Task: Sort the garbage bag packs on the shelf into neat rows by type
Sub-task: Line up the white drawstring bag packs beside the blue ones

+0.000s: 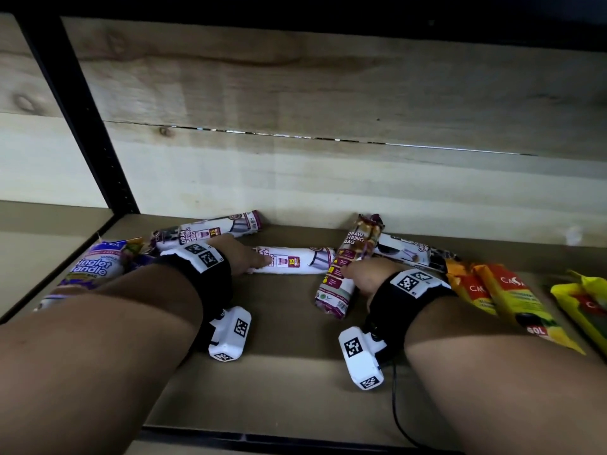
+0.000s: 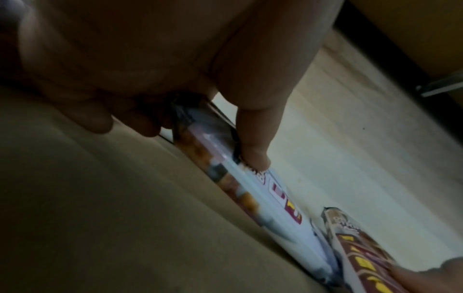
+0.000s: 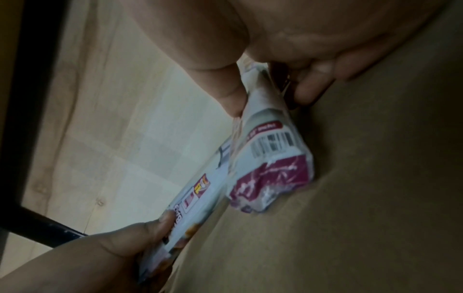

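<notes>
Left hand [image 1: 243, 254] grips white drawstring pack [image 1: 292, 261]; right hand [image 1: 368, 277] grips brown drawstring pack [image 1: 345, 267], yellow Casa packs [image 1: 505, 290] beside right.

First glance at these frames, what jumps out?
Both hands on draw string bag packs mid-shelf: the left hand grips a white pack lying crosswise, the right hand grips another pack pointing front to back. More draw string packs lie skewed behind them by the wooden back wall. A purple singlet handle pack sits far left, yellow packs far right.
</notes>
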